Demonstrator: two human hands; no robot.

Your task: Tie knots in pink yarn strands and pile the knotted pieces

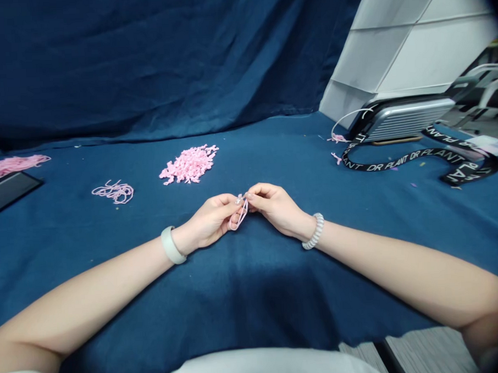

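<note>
View: head, looking forward and down along both forearms at a desk (pixel 254 302) under blue cloth.

Hands: left hand (pixel 207 222) and right hand (pixel 277 208) meet near mid-desk, both curled narrow, with the fingertips closed on a small cord loop (pixel 242 214) between them.

Cord loop: pink, thin, hanging just below the pinch. A pale bit (pixel 238 199) shows at its top; too small to identify.

Handling: a short span between the hands seems right for cord this fine. Fingertip pressure should give more control than a full-hand grip, and the loop stays in plain sight.

Things: nearest the hands, a pile of pink pieces (pixel 189 164) lies far and slightly left. A loose pink cord bundle (pixel 113 192) lies further left. More pink cord (pixel 12 166) sits at the far-left edge, by a black tray (pixel 8 192).

Rest: a ridged silver case (pixel 406 119) stands far right with a white cable (pixel 349 116) at its left end. A black "DR PLANT" strap (pixel 421 160) curves across the desk before it. A blue backdrop (pixel 144 59) hangs behind.

Wrists: pale band (pixel 171 245) on the left, white coil bracelet (pixel 315 231) on the right.

Hidden: fingers cover the cord's ends and any crossing; whether the loop is knotted cannot be told.
</note>
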